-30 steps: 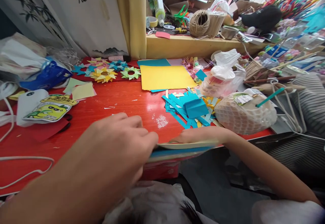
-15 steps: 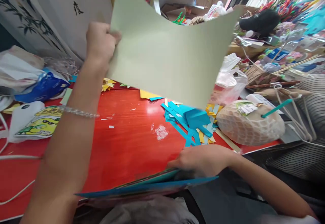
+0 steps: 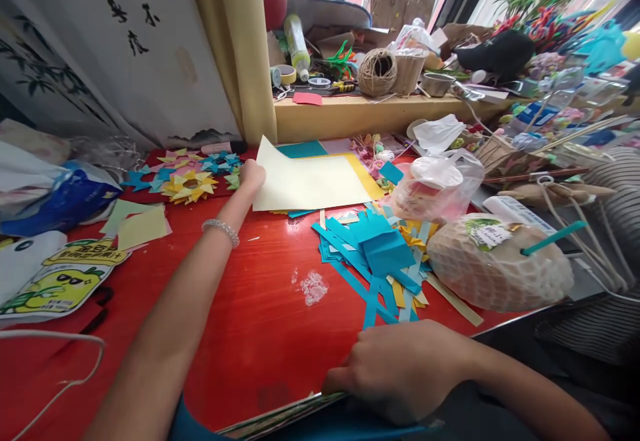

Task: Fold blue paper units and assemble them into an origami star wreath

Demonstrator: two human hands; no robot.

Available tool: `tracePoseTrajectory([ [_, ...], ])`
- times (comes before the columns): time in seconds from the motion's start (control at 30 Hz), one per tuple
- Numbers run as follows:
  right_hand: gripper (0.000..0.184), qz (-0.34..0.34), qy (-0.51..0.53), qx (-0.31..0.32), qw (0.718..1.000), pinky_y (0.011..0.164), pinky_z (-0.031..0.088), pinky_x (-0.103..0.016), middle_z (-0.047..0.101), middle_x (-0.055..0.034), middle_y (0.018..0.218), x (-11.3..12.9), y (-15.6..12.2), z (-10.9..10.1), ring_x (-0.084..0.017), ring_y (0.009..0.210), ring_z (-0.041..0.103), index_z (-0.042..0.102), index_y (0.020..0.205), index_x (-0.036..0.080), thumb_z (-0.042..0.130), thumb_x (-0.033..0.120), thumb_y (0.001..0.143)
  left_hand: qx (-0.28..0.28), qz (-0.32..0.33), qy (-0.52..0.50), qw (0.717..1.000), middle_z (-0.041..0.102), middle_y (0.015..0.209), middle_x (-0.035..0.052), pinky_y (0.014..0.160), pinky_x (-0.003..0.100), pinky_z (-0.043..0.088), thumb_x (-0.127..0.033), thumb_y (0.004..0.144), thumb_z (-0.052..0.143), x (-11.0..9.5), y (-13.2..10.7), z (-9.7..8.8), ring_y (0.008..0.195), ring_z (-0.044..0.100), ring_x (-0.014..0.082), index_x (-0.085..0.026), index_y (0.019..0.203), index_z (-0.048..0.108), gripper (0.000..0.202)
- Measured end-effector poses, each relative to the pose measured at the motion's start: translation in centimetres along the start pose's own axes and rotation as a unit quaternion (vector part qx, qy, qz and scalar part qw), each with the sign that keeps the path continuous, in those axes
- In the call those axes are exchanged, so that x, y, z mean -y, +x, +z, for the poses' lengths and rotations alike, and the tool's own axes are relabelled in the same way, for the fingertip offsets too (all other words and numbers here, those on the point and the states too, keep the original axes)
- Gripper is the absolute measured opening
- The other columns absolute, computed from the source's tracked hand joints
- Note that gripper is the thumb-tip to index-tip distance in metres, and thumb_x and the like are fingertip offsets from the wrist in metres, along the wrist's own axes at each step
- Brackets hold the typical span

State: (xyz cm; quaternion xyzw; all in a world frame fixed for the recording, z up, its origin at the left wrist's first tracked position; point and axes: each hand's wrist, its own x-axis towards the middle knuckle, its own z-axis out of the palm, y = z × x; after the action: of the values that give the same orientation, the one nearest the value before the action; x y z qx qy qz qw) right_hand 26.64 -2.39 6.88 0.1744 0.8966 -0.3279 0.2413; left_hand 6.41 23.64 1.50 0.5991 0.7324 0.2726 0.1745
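My left hand (image 3: 251, 175) reaches far across the red table (image 3: 250, 321) and grips the left edge of a pale yellow sheet of paper (image 3: 310, 184). That sheet lies on top of a brighter yellow sheet (image 3: 369, 177) and a teal one (image 3: 303, 149). A beaded bracelet (image 3: 221, 229) circles my left wrist. Near the table's front edge, my right hand (image 3: 400, 371) is closed on a stack of coloured paper sheets (image 3: 285, 417), thumb on top.
A heap of teal and yellow paper strips (image 3: 380, 257) lies right of centre. Folded paper stars and flowers (image 3: 187, 184) sit at the back left. A net-wrapped round fruit with a straw (image 3: 500, 267), plastic bags (image 3: 435, 181) and a cluttered yellow sill (image 3: 380, 104) stand right and behind.
My left hand pulled a pale sheet from the stack, lifted it high, then laid it down on the yellow sheet at the back. My right hand stayed on the stack.
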Motion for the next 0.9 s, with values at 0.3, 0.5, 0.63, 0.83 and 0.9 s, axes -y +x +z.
tracePoseTrajectory([
  [0.3, 0.038, 0.020, 0.000, -0.046, 0.999, 0.040, 0.020, -0.026, 0.069, -0.0113, 0.080, 0.7, 0.2, 0.2, -0.022, 0.063, 0.062, 0.057, 0.113, 0.013, 0.048, 0.015, 0.076, -0.021, 0.155, 0.126, 0.980, 0.044, 0.134, 0.0177, 0.109, 0.041, 0.026, -0.026, 0.088, 0.055, -3.9, -5.4, -6.2, 0.131, 0.034, 0.0315, -0.009, 0.120, 0.055, 0.037],
  [0.5, 0.037, 0.045, 0.096, -0.099, 0.989, 0.052, 0.032, -0.025, 0.068, -0.0107, 0.090, 0.8, 0.8, 0.8, -0.022, 0.078, 0.063, 0.055, 0.120, 0.018, 0.044, 0.018, 0.084, 0.145, 0.439, 0.201, 0.864, 0.063, 0.092, 0.0040, 0.068, 0.028, 0.043, -0.015, 0.093, 0.041, -5.4, -19.7, -11.8, 0.079, 0.059, 0.0162, -0.016, 0.097, 0.062, 0.022],
  [0.63, 0.029, 0.070, 0.128, -0.125, 0.981, 0.054, 0.032, -0.025, 0.066, -0.0091, 0.084, 1.4, 1.0, 1.2, -0.018, 0.071, 0.060, 0.059, 0.111, 0.014, 0.044, 0.028, 0.091, 0.251, 0.598, 0.199, 0.734, 0.064, 0.079, 0.0003, 0.066, 0.030, 0.039, -0.024, 0.087, 0.060, -1.1, -27.0, -11.9, 0.075, 0.055, 0.0169, -0.019, 0.080, 0.062, 0.009],
  [0.83, 0.026, 0.073, 0.124, -0.154, 0.978, 0.050, 0.027, -0.023, 0.052, -0.0005, 0.067, 2.2, 1.0, 1.9, -0.012, 0.058, 0.045, 0.059, 0.109, 0.017, 0.041, 0.028, 0.093, 0.120, 0.558, 0.230, 0.788, 0.059, 0.064, 0.0022, 0.056, 0.033, 0.037, -0.027, 0.083, 0.063, 4.7, -31.6, -11.6, 0.061, 0.052, 0.0193, -0.018, 0.067, 0.062, 0.019],
  [0.9, 0.024, 0.063, 0.118, -0.156, 0.979, 0.050, 0.026, -0.023, 0.049, 0.0008, 0.065, 2.3, 1.1, 2.0, -0.011, 0.056, 0.042, 0.059, 0.104, 0.016, 0.040, 0.028, 0.094, 0.066, 0.550, 0.239, 0.797, 0.063, 0.067, 0.0048, 0.056, 0.033, 0.038, -0.021, 0.090, 0.051, 5.1, -32.9, -11.9, 0.061, 0.053, 0.0198, -0.015, 0.075, 0.066, 0.022],
])
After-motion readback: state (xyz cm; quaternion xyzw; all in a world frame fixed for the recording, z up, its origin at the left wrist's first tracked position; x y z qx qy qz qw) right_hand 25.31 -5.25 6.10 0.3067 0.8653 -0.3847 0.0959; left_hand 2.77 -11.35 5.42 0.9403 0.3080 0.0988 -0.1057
